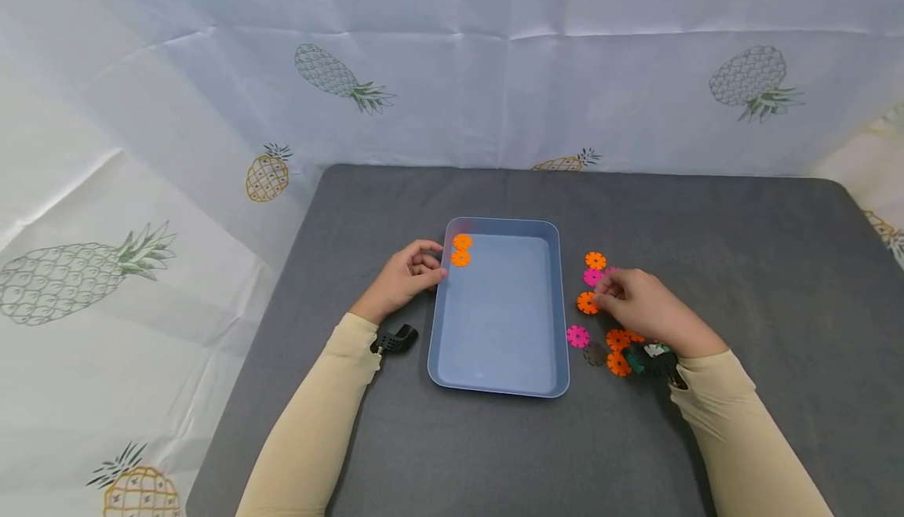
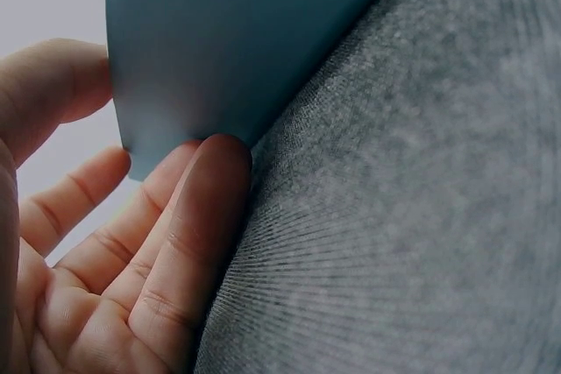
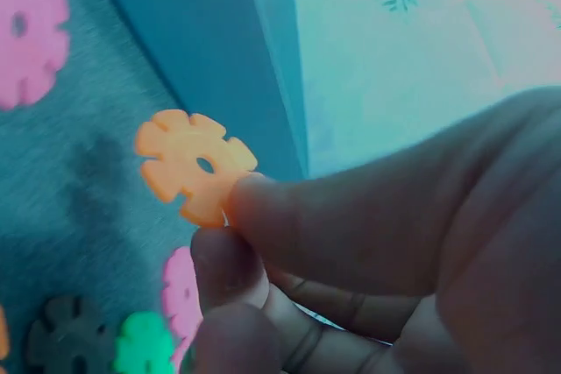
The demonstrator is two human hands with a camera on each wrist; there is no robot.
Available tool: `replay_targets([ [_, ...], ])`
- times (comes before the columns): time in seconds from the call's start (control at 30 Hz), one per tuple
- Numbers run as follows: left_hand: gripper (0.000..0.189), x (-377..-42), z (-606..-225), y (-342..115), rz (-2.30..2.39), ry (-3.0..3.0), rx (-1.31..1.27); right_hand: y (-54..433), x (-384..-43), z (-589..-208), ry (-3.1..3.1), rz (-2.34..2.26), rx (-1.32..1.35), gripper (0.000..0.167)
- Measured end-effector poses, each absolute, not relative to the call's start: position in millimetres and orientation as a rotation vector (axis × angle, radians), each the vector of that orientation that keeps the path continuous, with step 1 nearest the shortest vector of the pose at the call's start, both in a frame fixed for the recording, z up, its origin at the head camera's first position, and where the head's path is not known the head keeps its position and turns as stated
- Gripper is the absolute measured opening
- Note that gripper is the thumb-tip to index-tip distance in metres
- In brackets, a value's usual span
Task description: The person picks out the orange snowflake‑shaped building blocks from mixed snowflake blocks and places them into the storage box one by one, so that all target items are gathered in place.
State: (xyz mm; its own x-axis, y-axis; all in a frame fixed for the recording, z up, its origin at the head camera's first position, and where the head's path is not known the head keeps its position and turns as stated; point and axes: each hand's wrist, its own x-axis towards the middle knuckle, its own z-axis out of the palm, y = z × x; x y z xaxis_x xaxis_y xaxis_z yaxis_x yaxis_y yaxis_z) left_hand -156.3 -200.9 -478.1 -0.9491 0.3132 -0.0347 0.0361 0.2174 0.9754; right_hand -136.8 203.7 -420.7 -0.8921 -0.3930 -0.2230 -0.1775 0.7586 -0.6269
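In the head view a shallow blue tray [image 1: 497,313] lies on the table with two orange flower-shaped discs [image 1: 461,258] in its far left corner. My left hand [image 1: 406,278] is at the tray's left side; the left wrist view shows its fingertips [image 2: 219,164] touching the outer wall, fingers fairly straight. Right of the tray, my right hand [image 1: 643,309] pinches one orange flower-shaped disc [image 3: 193,164] between thumb and fingertip, held clear of the table. The right wrist view shows a pink disc [image 3: 31,32] and a green disc [image 3: 145,343] below.
Around my right hand lie loose flower-shaped discs: an orange disc [image 1: 595,260], a pink disc [image 1: 577,336], a dark disc [image 1: 595,354] and several others, some partly hidden by the wrist. A grey cloth [image 1: 487,454] covers the table. A pineapple-print curtain [image 1: 452,93] hangs behind.
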Motion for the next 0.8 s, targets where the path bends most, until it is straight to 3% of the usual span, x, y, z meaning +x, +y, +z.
replay_targets([
  [0.8, 0.044, -158.4, -479.6, -201.7, 1.796, 2.279, 0.34, 165.6, -154.6, -393.0, 2.534, -1.018, -0.512, 0.011],
])
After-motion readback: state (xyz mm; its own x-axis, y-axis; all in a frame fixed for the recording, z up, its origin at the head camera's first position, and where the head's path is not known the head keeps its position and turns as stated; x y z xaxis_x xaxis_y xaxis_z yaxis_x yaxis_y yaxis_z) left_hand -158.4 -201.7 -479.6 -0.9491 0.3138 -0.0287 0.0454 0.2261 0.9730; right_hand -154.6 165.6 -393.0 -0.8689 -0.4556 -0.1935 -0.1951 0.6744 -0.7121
